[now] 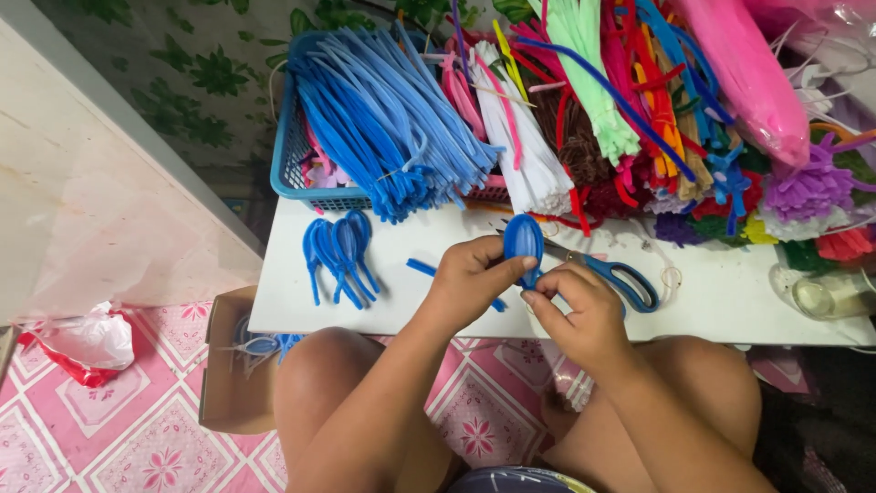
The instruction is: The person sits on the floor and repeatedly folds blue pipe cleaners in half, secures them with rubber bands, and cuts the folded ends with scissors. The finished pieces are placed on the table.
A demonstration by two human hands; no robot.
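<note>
A blue basket [290, 151] of blue stems [392, 110], blue-handled scissors [625, 278] and finished loops [339, 251] sit on the white tabletop [730, 301].

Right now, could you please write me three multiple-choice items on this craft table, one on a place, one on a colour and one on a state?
1. Where do the finished blue loops lie?
A. On the white table, below the blue basket
B. Inside the cardboard box
C. On the scissors

2. What colour is the loop in the hands?
A. Pink
B. Blue
C. Green

3. How is that loop held?
A. Lying loose on the table
B. By the right hand alone
C. By both hands, left hand and right hand

Answers:
1 A, they rest on the table in front of the basket.
2 B, it matches the blue stems.
3 C, fingers of both hands pinch it.
</note>
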